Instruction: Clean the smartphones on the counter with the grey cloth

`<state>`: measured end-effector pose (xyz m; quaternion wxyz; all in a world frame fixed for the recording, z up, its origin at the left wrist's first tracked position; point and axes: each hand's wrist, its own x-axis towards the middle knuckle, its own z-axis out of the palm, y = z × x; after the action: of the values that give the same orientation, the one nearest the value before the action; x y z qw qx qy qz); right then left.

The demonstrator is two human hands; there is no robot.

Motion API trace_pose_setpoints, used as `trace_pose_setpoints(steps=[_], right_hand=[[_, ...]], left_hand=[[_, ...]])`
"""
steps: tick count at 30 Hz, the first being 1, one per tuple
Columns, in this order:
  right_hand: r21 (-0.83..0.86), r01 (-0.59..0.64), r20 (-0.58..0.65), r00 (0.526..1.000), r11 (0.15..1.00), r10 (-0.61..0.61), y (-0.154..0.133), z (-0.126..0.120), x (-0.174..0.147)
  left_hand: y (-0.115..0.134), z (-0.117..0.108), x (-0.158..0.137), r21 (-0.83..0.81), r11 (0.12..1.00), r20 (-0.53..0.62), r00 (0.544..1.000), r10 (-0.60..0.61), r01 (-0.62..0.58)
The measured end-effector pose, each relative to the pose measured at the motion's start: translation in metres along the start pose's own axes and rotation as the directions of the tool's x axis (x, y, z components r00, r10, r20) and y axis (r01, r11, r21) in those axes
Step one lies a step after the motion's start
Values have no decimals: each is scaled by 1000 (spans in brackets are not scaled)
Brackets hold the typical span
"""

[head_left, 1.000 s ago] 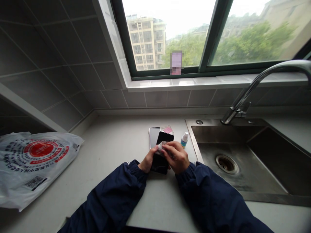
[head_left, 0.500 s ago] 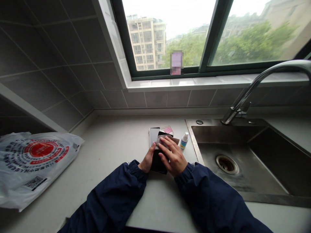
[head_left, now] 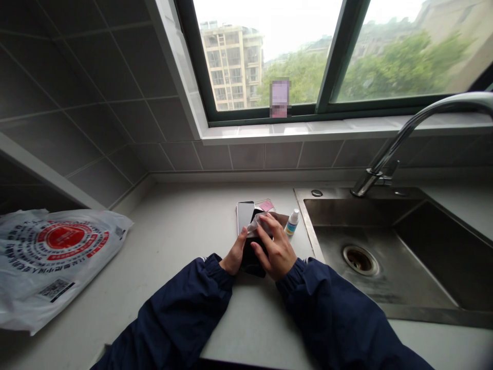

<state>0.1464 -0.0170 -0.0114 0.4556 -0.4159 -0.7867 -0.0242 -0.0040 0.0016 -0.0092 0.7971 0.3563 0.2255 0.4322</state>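
My left hand (head_left: pixel 233 258) grips the left edge of a dark phone (head_left: pixel 252 261), which is tilted over the counter. On its screen, my right hand (head_left: pixel 282 252) presses a thin grey cloth (head_left: pixel 254 224) with bent fingers. Part of the cloth is bunched up, and a browner part spreads out to the right. Just behind lies a second phone (head_left: pixel 245 211) with a pale screen. A clear case with a pink patch (head_left: pixel 265 206) lies beside it, partly covered. To the right of my fingers stands a small white spray bottle (head_left: pixel 292 223) with a blue and yellow label.
A steel sink (head_left: pixel 314 239) is sunk into the counter on the right, with a chrome faucet (head_left: pixel 362 183) at its back edge. On the left lies a white plastic bag (head_left: pixel 61 262) with red print. A window sill (head_left: pixel 246 132) runs behind.
My right fingers have shifted slightly to the right and curled. The cloth under them has bunched up and folded. My left hand has barely moved.
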Motion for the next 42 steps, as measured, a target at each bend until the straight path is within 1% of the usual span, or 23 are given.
trace_pose_setpoints(steps=[8,12,16,21,26,28,31,35,37,39,42], right_hand=[[-36,-63,87,994,997,66,-1,1,-3],[-72,-80,132,987,994,89,-4,4,-5],[-132,-98,163,979,986,119,-4,6,-7],[-158,-100,173,977,982,127,-3,7,-7],[-156,-136,96,984,978,152,-4,5,-6],[-148,-154,95,981,977,169,-3,5,-7],[-128,-167,138,973,977,185,-2,7,-8],[-88,-176,169,967,981,189,-3,9,-10],[-83,-183,194,961,980,196,-5,10,-10],[-106,-191,237,948,976,211,-8,9,-10],[-185,-177,290,930,967,226,-13,8,-9]], left_hand=[[-2,0,3,-42,998,38,998,40,-39],[-4,-3,4,-8,996,13,996,91,-91],[-3,-1,4,13,997,12,997,82,-82],[-1,2,3,-10,997,28,997,77,-77],[-1,2,2,-54,998,66,998,-13,17],[-1,1,2,-70,997,80,997,-15,21],[-3,-1,4,-96,995,71,997,16,-9],[-4,-4,5,-136,991,42,999,-3,9],[-4,-4,5,-146,989,13,1000,3,-1],[-3,-2,5,-152,988,-19,999,28,-30],[-1,0,5,-175,983,-40,998,42,-49]])
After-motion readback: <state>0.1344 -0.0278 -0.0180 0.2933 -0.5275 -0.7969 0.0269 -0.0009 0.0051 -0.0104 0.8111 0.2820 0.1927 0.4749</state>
